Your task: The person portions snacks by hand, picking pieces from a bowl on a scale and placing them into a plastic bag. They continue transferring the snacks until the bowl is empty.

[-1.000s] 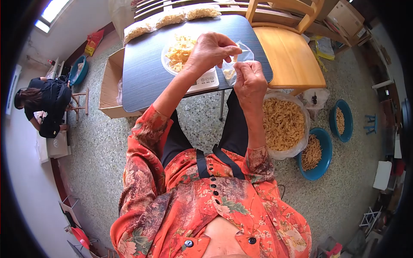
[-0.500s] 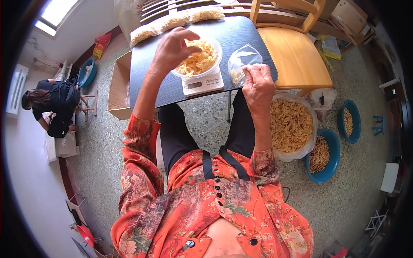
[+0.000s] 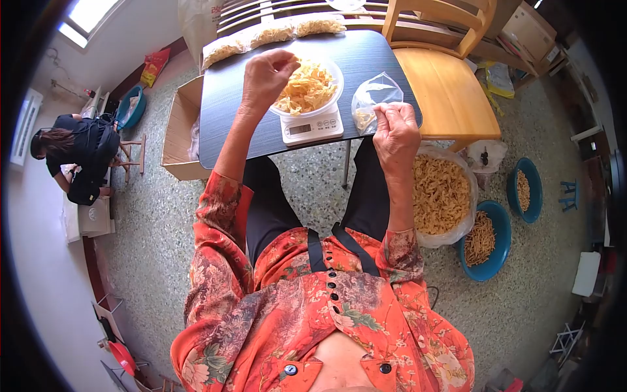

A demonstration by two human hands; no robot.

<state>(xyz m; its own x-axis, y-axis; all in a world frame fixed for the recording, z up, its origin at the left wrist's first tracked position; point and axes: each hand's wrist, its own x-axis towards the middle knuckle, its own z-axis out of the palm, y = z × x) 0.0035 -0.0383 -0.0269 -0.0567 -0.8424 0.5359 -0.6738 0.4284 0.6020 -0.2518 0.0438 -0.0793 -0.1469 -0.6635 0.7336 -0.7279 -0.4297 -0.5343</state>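
On a dark table [image 3: 228,124], a bowl [image 3: 338,81] of yellowish dried flakes [image 3: 305,88] rests on a white scale [image 3: 313,130]. My left hand [image 3: 266,80] is at the bowl's left rim, its fingers pinched together over the flakes; what they hold is too small to make out. My right hand [image 3: 396,130] pinches the edge of a clear plastic bag [image 3: 373,95], which lies at the table's right side with a few pale pieces low inside. Three filled clear bags [image 3: 271,34] lie in a row along the far edge.
A wooden chair [image 3: 437,85] stands right of the table, a cardboard box [image 3: 179,130] left. On the floor at right are a large lined container of flakes [image 3: 441,196] and blue basins [image 3: 499,251]. Another person [image 3: 81,150] sits at far left.
My left hand has closed from spread fingers to a pinch over the bowl. The right hand keeps its pinch on the bag. The whole view has shifted slightly.
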